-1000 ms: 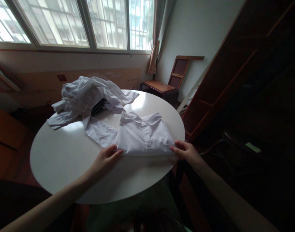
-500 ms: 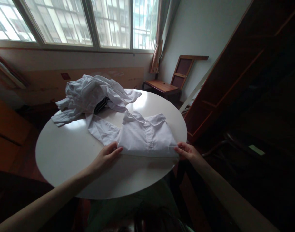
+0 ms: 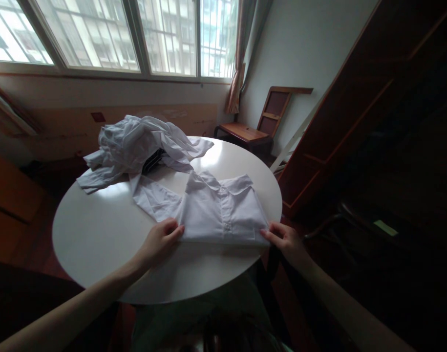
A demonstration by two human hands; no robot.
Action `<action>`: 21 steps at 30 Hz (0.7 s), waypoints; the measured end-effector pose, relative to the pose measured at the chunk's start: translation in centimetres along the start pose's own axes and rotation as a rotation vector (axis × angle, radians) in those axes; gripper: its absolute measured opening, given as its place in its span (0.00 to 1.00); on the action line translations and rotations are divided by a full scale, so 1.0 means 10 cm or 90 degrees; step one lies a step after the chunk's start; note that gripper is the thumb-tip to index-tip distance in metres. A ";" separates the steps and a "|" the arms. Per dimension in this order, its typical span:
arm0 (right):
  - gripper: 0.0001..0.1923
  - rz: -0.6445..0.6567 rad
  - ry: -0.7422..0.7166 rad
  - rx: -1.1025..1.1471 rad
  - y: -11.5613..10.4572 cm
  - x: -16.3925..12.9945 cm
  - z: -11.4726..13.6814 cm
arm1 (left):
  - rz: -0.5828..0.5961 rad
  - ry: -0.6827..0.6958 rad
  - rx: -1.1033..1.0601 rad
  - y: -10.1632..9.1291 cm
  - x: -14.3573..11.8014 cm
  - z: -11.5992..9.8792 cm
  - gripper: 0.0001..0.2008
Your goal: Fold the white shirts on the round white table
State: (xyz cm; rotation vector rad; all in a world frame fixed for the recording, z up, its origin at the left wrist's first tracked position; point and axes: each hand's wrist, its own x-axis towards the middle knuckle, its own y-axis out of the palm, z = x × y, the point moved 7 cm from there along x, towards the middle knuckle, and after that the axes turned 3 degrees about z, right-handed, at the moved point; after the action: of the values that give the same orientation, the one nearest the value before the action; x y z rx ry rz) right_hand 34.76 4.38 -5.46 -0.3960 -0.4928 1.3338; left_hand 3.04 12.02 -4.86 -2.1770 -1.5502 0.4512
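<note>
A white button-up shirt lies folded on the round white table, its collar pointing away from me and its button strip facing up. My left hand pinches the shirt's near left corner between thumb and fingers. At the near right corner, by the table's edge, my right hand grips the fabric the same way. The near edge is stretched fairly straight between both hands. From behind the shirt's left side, a white sleeve reaches toward a heap of white garments.
Dark striped cloth shows within the heap at the table's far left. A wooden chair stands beyond the table near the curtain. To the right leans a dark wooden door or panel. Barred windows line the back wall.
Both hands keep hold of the shirt's near corners. The near edge has come slightly closer to me, and the shirt front looks a little flatter.
</note>
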 end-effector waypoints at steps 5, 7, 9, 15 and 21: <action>0.20 0.125 -0.045 0.012 0.00 0.07 0.02 | 0.141 -0.102 -0.142 0.06 0.07 0.19 0.20; 0.21 0.206 -0.016 0.061 0.02 0.11 -0.02 | 0.192 -0.161 -0.206 0.09 0.09 0.28 0.21; 0.21 0.227 0.013 0.095 0.03 0.13 -0.05 | 0.204 -0.193 -0.249 0.10 0.10 0.33 0.22; 0.18 0.096 -0.018 0.025 -0.03 0.07 0.02 | 0.137 -0.186 -0.211 0.06 0.10 0.24 0.22; 0.15 0.031 -0.002 -0.014 -0.09 0.05 0.04 | 0.077 -0.134 -0.255 0.00 0.08 0.04 0.21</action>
State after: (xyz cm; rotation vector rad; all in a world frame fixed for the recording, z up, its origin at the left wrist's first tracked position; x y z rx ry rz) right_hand 35.36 4.70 -4.57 -0.4262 -0.5040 1.3775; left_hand 3.14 12.82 -5.19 -2.6093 -1.7493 0.4505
